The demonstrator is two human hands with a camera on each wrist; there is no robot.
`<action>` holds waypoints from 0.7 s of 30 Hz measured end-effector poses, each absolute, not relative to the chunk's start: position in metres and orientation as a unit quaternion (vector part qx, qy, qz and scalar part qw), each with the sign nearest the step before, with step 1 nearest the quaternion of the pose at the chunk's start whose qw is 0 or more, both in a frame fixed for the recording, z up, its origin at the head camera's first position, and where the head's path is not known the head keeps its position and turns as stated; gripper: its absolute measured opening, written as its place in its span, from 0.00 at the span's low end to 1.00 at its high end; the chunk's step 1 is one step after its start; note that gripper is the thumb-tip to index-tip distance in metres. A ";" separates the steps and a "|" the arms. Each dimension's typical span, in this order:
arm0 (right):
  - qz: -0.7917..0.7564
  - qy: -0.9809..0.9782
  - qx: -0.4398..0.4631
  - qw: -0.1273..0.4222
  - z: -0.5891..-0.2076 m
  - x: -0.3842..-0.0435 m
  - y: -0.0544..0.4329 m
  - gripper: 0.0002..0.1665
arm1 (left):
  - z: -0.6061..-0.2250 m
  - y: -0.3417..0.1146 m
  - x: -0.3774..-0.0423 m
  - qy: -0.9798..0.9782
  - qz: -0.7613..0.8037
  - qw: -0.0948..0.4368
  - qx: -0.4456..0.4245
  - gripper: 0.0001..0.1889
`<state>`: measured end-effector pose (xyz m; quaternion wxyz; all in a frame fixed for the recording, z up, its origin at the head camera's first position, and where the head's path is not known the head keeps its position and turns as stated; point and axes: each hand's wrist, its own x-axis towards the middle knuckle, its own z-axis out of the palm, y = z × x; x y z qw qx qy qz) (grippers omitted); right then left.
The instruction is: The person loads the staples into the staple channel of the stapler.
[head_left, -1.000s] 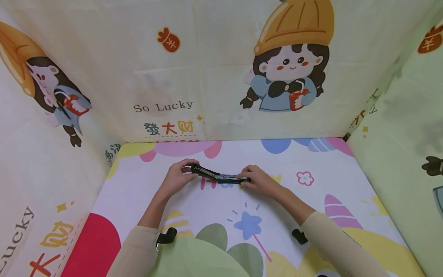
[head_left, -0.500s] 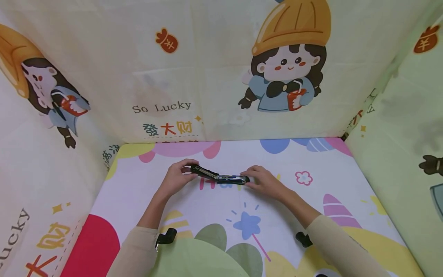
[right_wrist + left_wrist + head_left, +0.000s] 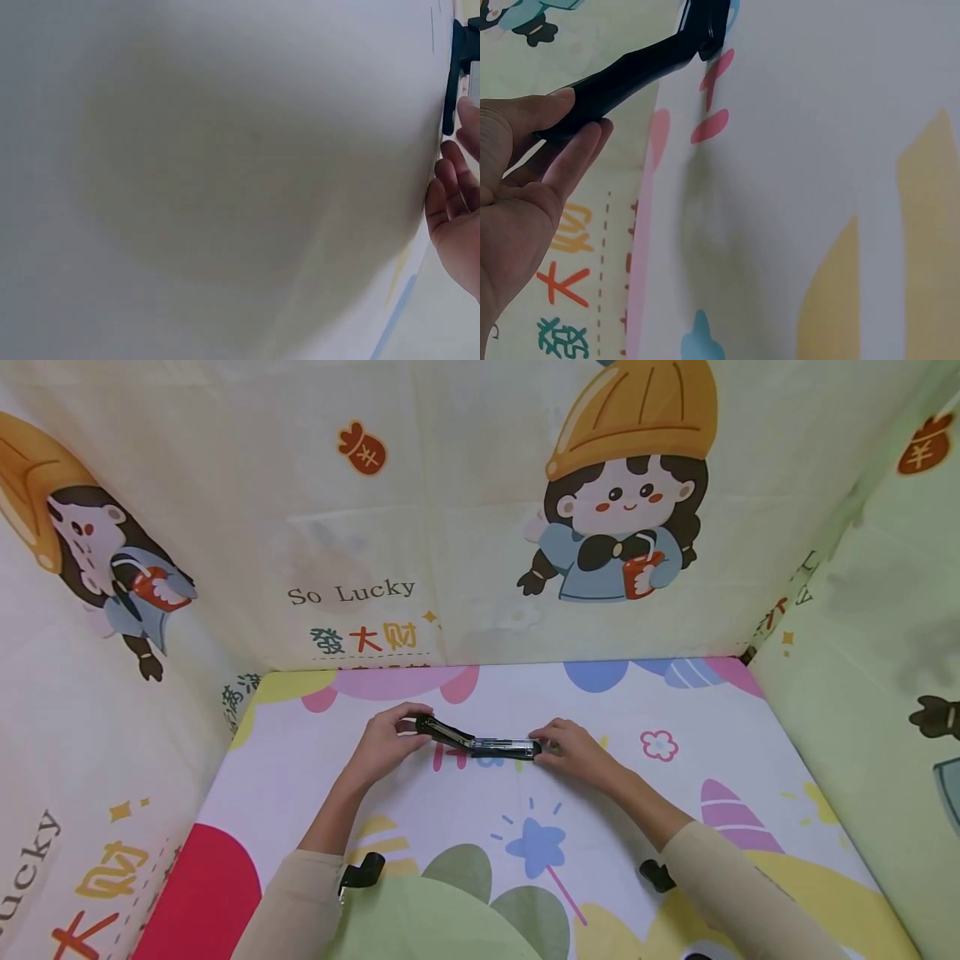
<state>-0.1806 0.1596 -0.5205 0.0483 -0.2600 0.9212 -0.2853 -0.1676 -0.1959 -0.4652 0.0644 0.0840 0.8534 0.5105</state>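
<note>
A black stapler (image 3: 501, 748) is unfolded into a shallow V in the head view, its silvery inner track showing. My left hand (image 3: 384, 745) grips the raised left arm near its tip. In the left wrist view, the thumb and fingers (image 3: 555, 112) pinch that black arm (image 3: 630, 79) from both sides. At the stapler's right end is my right hand (image 3: 573, 750), thumb on the near side and forefinger on the far side of the tip. The right wrist view catches only these fingers (image 3: 448, 180) beside the dark stapler end (image 3: 453, 82) at the frame's edge.
Under the hands lies a tabletop (image 3: 450, 802) covered with a colourful cartoon print. Fabric panels with printed figures rise behind (image 3: 480, 568) and at both sides. Each sleeve has a black wrist mount, one at the left wrist (image 3: 363, 870) and one at the right (image 3: 657, 875).
My right hand has slid rightward from over the stapler's track to its right end, uncovering more of the track. My left hand and the stapler have hardly moved.
</note>
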 end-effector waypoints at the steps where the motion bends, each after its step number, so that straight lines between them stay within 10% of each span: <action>1: -0.284 0.922 -0.260 0.049 -0.521 -0.181 0.159 0.23 | -0.465 -0.196 -0.168 0.853 0.511 0.064 0.085 0.21; 21: -0.279 0.931 -0.229 0.061 -0.516 -0.178 0.149 0.19 | -0.456 -0.172 -0.171 0.838 0.532 0.052 0.111 0.23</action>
